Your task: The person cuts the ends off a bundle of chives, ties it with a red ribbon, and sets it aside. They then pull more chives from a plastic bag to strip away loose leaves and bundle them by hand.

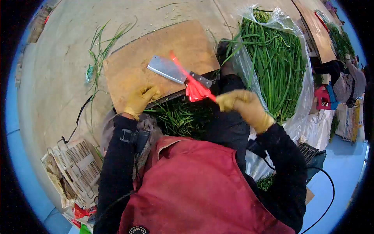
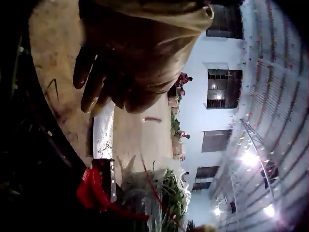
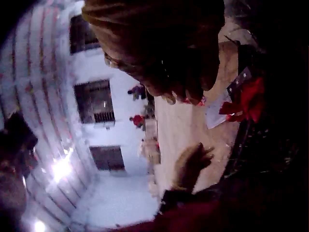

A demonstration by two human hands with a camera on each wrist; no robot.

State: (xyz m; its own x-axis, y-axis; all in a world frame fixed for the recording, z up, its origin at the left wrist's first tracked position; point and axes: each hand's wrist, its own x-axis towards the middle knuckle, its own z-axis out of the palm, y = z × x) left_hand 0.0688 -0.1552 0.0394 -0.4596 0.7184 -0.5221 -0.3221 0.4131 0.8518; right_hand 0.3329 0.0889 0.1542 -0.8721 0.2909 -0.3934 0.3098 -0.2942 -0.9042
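Observation:
My right hand (image 1: 246, 108), in a yellow glove, is raised off the board's right corner and pinches one end of a red plastic strip (image 1: 180, 67). The strip stretches leftward across the cleaver (image 1: 165, 69). Beside the cleaver's dark handle (image 1: 201, 79), a bunch of red strips (image 1: 194, 93) hangs at the board's near edge. On the near left part of the wooden board (image 1: 132, 66) rests my gloved left hand (image 1: 142, 100), its fingers relaxed and holding nothing. The left wrist view shows this hand (image 2: 140, 58) with fingers pointing down over the board, near the blade.
Long green leafy stalks (image 1: 272, 70) fill a clear plastic bag at the right. Cut greens (image 1: 183, 119) lie below the board's near edge. Loose stalks (image 1: 103, 46) are strewn on the floor at the left, and a white plastic crate (image 1: 80, 163) stands nearer.

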